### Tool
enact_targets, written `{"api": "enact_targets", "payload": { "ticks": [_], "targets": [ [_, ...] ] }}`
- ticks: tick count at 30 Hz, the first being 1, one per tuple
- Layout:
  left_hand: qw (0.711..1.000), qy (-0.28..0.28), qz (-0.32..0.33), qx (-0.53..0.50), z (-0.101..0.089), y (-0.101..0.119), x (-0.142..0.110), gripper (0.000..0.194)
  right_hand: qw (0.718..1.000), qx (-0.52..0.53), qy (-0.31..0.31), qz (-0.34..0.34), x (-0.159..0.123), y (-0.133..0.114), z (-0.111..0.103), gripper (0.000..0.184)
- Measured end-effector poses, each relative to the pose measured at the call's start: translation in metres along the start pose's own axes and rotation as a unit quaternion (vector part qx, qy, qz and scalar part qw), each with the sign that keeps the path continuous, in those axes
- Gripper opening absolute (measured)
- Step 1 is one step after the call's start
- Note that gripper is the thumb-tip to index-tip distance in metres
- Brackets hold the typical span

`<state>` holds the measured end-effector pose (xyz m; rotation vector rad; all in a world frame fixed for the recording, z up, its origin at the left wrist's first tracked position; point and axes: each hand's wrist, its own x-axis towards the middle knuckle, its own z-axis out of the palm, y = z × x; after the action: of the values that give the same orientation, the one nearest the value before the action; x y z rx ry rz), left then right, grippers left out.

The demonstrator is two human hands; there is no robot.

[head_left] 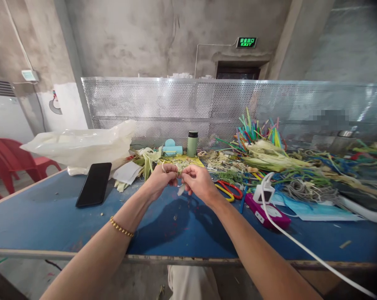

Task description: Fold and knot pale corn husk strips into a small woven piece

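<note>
I have the right hand (197, 181) pinching a pale scrap (181, 190) that hangs just below its fingertips. Close beside, the left hand (162, 179) has its fingers curled in; I can't tell whether they grip anything. Beyond the fingers stands a green bottle (192, 146); left of them lies a black phone (94, 184).

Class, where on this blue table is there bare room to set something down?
Mostly bare: left front, between the black phone and the table's front edge; right front, between the blue mask and that edge, bar a scrap and white cable. Crowded: along the back, with husks and cords.
</note>
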<state>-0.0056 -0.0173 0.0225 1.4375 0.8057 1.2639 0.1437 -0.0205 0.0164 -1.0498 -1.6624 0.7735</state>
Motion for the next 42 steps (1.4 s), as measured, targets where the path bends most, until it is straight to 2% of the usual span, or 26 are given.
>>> {"api": "enact_targets", "payload": {
  "ticks": [5,13,20,23,27,28,31,33,35,38,42],
  "targets": [
    [0.999,-0.014,0.012,-0.033,0.0,0.001,0.0,0.005,1.0,-0.011,0.019,-0.013,0.001,0.0,0.001,0.004],
    [0.996,-0.022,-0.012,-0.086,-0.002,0.003,-0.001,0.009,0.995,-0.058,0.046,-0.065,0.001,-0.001,0.0,0.01],
    [0.994,-0.033,-0.019,-0.1,-0.003,0.005,-0.001,0.01,0.991,-0.085,0.073,-0.071,0.0,-0.003,-0.003,0.015],
    [0.995,-0.038,-0.011,-0.087,-0.004,0.005,0.0,0.009,0.987,-0.118,0.065,-0.087,-0.001,-0.006,-0.008,0.019],
    [0.999,-0.024,0.03,-0.014,-0.004,0.005,-0.001,0.006,0.962,-0.188,0.126,-0.152,0.002,-0.008,-0.02,0.03],
    [0.999,-0.026,0.038,0.007,-0.004,0.005,-0.001,0.007,0.961,-0.191,0.118,-0.159,0.003,-0.009,-0.022,0.032],
    [0.997,-0.057,0.035,0.029,-0.002,0.005,-0.004,0.01,0.982,-0.134,0.012,-0.135,0.003,-0.009,-0.024,0.036],
    [0.997,-0.08,0.018,0.011,-0.002,0.005,-0.005,0.01,0.993,-0.043,-0.06,-0.087,0.001,-0.01,-0.022,0.033],
    [0.995,-0.097,-0.008,-0.016,-0.002,0.006,-0.007,0.009,0.992,0.072,-0.099,-0.04,-0.001,-0.01,-0.018,0.031],
    [0.991,-0.106,-0.052,-0.056,-0.003,0.008,-0.008,0.008,0.976,0.192,-0.102,-0.016,-0.003,-0.011,-0.015,0.032],
    [0.988,-0.111,-0.07,-0.083,-0.003,0.011,-0.009,0.006,0.982,0.18,-0.058,-0.029,-0.002,-0.013,-0.015,0.04]
  ]
}}
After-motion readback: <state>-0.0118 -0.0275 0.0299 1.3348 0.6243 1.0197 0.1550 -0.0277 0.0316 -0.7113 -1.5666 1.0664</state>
